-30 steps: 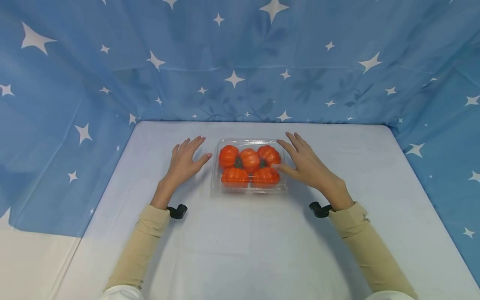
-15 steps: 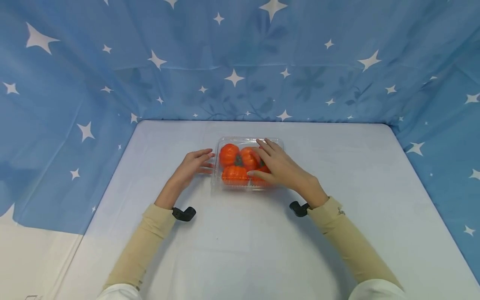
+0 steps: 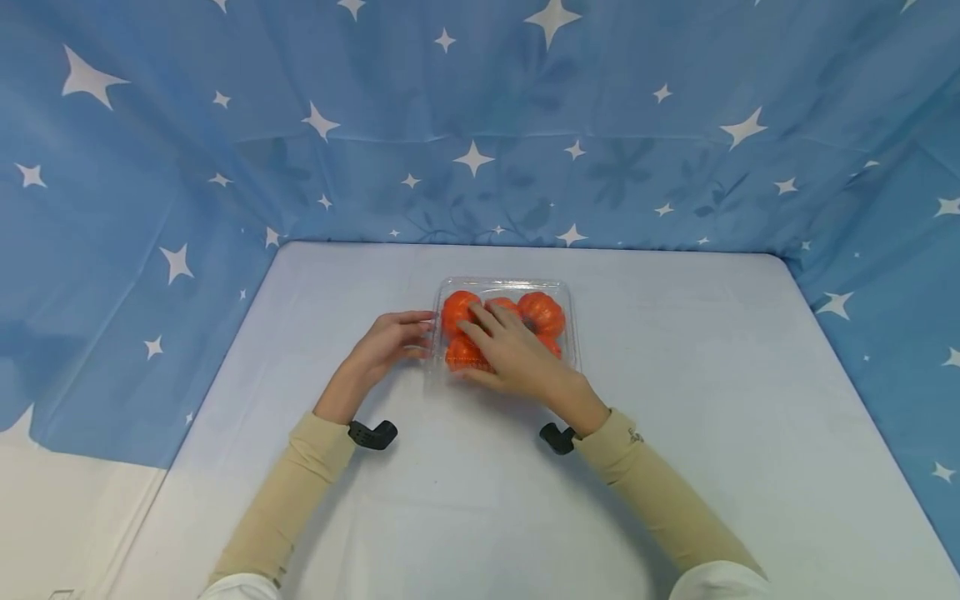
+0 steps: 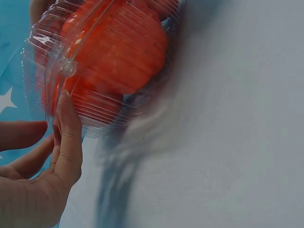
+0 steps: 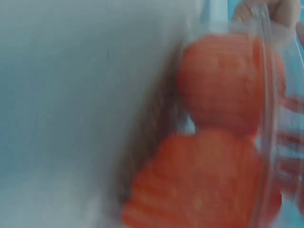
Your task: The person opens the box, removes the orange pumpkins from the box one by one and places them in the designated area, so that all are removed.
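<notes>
A clear plastic clamshell box [image 3: 575,350] stands on the white table with its lid down. Inside are several orange-red, ribbed, pumpkin-like things [image 3: 542,314]. At the box's left side is my left hand [image 3: 388,340], relaxed, with its fingertips right at the rim. The left wrist view has the fingertips [image 4: 67,107] against the lid edge [image 4: 50,85], thumb a little apart from it. My right hand [image 3: 517,354] reaches across the lid, fingers spread, tips toward the left half, hiding part of the contents. Blurred in the right wrist view are two of the orange-red things [image 5: 223,80].
White cloth covers the table [image 3: 465,500]. A blue curtain with white stars [image 3: 480,108] hangs behind and at both sides. Each wrist carries a black camera mount [image 3: 373,435].
My right hand has swept left from the box's right edge across its lid. My left hand has come in and down to the box's left rim. The box has stayed about where it was.
</notes>
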A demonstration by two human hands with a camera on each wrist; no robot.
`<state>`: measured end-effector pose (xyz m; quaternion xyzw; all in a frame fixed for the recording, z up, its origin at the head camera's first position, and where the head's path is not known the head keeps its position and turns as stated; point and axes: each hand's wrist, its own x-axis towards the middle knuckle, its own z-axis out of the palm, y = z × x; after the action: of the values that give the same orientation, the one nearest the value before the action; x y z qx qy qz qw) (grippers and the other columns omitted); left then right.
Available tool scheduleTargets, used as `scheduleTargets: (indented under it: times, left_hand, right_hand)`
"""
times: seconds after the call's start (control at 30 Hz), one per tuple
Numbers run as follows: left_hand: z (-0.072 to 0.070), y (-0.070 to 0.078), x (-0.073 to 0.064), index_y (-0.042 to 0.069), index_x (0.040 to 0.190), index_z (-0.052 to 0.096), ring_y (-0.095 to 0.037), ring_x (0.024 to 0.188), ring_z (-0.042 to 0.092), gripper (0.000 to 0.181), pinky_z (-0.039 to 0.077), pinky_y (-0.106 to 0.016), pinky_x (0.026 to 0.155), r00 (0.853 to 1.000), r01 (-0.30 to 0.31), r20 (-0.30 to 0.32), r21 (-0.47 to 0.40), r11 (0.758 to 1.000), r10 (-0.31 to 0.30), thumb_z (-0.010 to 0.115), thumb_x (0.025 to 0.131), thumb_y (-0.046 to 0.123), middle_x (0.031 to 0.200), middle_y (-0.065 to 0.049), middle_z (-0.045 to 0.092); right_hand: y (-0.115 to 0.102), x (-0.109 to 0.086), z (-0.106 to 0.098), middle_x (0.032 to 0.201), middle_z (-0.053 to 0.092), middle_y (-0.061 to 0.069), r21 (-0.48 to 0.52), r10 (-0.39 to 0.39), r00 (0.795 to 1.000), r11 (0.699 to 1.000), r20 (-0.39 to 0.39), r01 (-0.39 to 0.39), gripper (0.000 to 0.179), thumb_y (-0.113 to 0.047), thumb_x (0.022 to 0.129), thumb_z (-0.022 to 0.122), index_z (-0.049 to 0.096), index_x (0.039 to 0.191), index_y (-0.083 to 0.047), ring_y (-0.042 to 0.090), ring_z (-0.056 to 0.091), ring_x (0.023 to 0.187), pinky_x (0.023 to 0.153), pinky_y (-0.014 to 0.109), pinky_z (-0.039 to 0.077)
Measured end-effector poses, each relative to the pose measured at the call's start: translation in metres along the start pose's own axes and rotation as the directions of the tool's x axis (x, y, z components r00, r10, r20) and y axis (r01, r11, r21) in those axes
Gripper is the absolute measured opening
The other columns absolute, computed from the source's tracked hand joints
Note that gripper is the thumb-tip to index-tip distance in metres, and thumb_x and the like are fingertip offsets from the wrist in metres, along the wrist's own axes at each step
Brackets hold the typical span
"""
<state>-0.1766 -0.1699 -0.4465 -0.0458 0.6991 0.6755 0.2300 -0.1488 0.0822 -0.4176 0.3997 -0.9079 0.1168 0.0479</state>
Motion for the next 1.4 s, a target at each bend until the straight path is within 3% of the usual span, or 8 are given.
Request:
scheduleTargets:
  times: [0.2,0.6,0.77,0.93,1.1,1.3,1.4]
  left_hand:
    - [0.003,-0.004,0.001,0.002,0.148,0.052,-0.018,0.096,0.065,0.042,0.059,-0.027,0.084,1.000,0.007,-0.009,-0.010,1.000,-0.007,0.052,0.107,0.013,0.126,-0.011,0.060]
    - [0.002,-0.005,0.001,0.003,0.148,0.051,-0.017,0.097,0.063,0.043,0.059,-0.027,0.082,0.999,0.030,-0.035,-0.036,0.999,-0.032,0.052,0.106,0.011,0.122,-0.008,0.061]
    - [0.003,-0.006,0.002,0.002,0.148,0.052,-0.015,0.094,0.063,0.044,0.059,-0.025,0.079,0.999,0.017,-0.051,-0.026,1.000,-0.018,0.056,0.105,0.012,0.118,-0.006,0.061]
    - [0.005,-0.008,0.002,0.001,0.151,0.048,-0.015,0.101,0.063,0.048,0.058,-0.025,0.083,0.999,0.022,-0.030,-0.005,1.000,-0.022,0.056,0.105,0.014,0.131,-0.013,0.059]
    - [0.004,-0.010,0.000,0.003,0.155,0.041,-0.013,0.104,0.063,0.053,0.058,-0.024,0.085,0.999,0.033,-0.005,0.020,0.999,-0.033,0.054,0.105,0.013,0.145,-0.020,0.054]
    - [0.005,-0.015,-0.001,0.011,0.158,0.039,-0.011,0.086,0.061,0.059,0.058,-0.024,0.075,0.997,0.067,0.024,-0.009,0.998,-0.067,0.061,0.103,0.011,0.114,-0.006,0.063]
    - [0.007,-0.013,-0.001,0.010,0.158,0.039,-0.011,0.080,0.060,0.060,0.058,-0.023,0.072,0.999,0.047,0.028,-0.027,0.999,-0.046,0.060,0.102,0.007,0.102,-0.001,0.065]
  right_hand:
    - [-0.012,0.004,0.013,0.151,0.052,0.024,-0.082,-0.075,0.996,0.994,-0.058,0.070,0.063,-0.044,0.096,0.072,0.056,0.144,-0.006,0.053,0.046,0.139,0.116,0.062,0.039]
    - [-0.026,0.008,0.016,0.147,0.055,0.026,-0.237,-0.089,0.996,0.968,-0.008,0.084,0.063,-0.036,0.096,0.069,0.053,0.144,0.002,0.055,0.050,0.135,0.115,0.064,0.038]
    - [-0.031,0.008,0.016,0.150,0.053,0.025,-0.256,-0.053,0.998,0.965,0.017,0.055,0.067,-0.034,0.095,0.072,0.050,0.147,0.002,0.054,0.048,0.137,0.115,0.064,0.037]
    - [-0.036,0.009,0.018,0.150,0.051,0.028,-0.325,-0.029,0.999,0.945,0.016,0.032,0.062,-0.030,0.098,0.070,0.049,0.145,0.004,0.055,0.049,0.135,0.113,0.063,0.039]
    - [-0.040,0.010,0.024,0.145,0.055,0.031,-0.374,-0.066,0.996,0.927,-0.061,0.038,0.048,-0.018,0.100,0.066,0.052,0.138,0.007,0.056,0.055,0.128,0.108,0.063,0.045]
    - [-0.039,0.008,0.024,0.145,0.055,0.030,-0.353,-0.065,0.994,0.935,-0.082,0.032,0.049,-0.019,0.098,0.069,0.052,0.137,0.005,0.054,0.056,0.129,0.110,0.060,0.045]
    - [-0.037,0.007,0.021,0.146,0.054,0.029,-0.348,-0.060,0.997,0.937,-0.058,0.036,0.050,-0.020,0.099,0.068,0.051,0.139,0.005,0.054,0.055,0.131,0.111,0.060,0.044]
